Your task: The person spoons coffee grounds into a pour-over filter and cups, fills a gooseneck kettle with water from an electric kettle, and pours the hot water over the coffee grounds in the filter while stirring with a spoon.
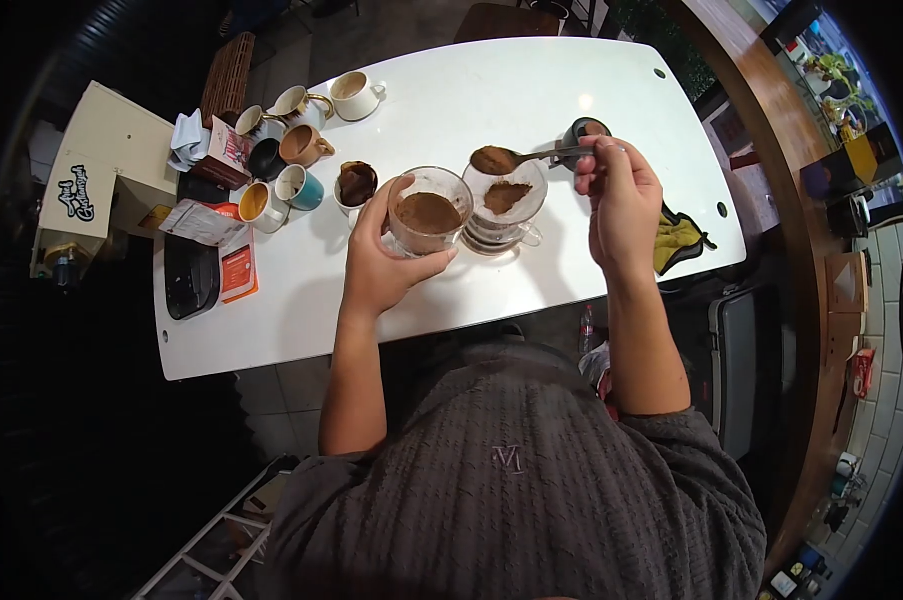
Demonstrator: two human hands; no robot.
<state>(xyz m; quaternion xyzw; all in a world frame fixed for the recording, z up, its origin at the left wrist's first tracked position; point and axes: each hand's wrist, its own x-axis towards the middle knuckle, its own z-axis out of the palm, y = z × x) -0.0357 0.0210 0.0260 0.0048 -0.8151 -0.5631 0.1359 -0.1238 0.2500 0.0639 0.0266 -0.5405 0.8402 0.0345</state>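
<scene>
My left hand point(387, 255) is wrapped round a clear glass point(432, 240) with brown powder point(429, 213) in it. Pinched in my right hand point(622, 200) is the handle of a metal spoon point(537, 156), its bowl heaped with brown ground coffee point(494, 160). The spoon's bowl is above the far side of a glass coffee dripper point(537, 205). Inside the dripper, a pale filter holds a small patch of the same coffee grounds point(508, 197). The left glass stands close beside the dripper, overlapping its edge in view.
Several mugs, among them a white mug point(353, 95) and a blue mug point(301, 187), stand at the left of the white table point(492, 80). A black tray point(192, 275) lies nearer me. A dark cup point(588, 130) and yellow-black cloth item point(680, 243) lie right.
</scene>
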